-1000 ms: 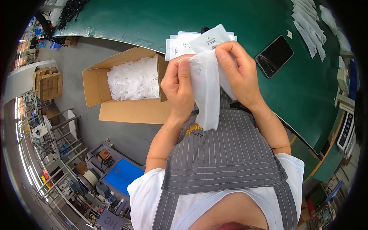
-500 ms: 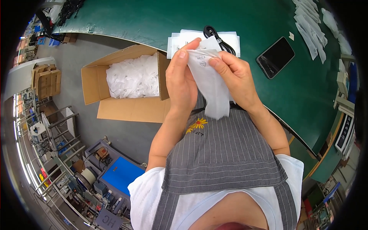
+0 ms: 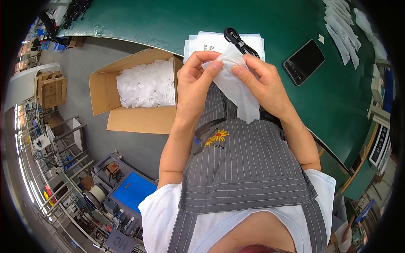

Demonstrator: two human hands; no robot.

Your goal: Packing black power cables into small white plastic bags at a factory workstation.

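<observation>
Between my hands hangs a thin white translucent bag (image 3: 238, 90), slanting down in front of my apron. My left hand (image 3: 196, 82) pinches its upper left edge between thumb and fingers. On the other side my right hand (image 3: 263, 84) grips the bag with the thumb pressed on its face. Just beyond my fingers, a stack of flat white bags (image 3: 198, 43) lies on the green table. A coiled black cable (image 3: 236, 39) rests on top of that stack. Whether anything is inside the bag I hold cannot be made out.
An open cardboard box (image 3: 141, 120) full of white bags (image 3: 145, 84) stands left of the table edge. To the right on the green table (image 3: 287, 25) lies a phone (image 3: 303, 62) with a cracked screen. Filled white bags (image 3: 341, 36) lie in a row at the far right.
My left hand has shifted down and slightly left, its thumb now pressed on the bag. The bag's top is spread wider and its lower end has swung right.
</observation>
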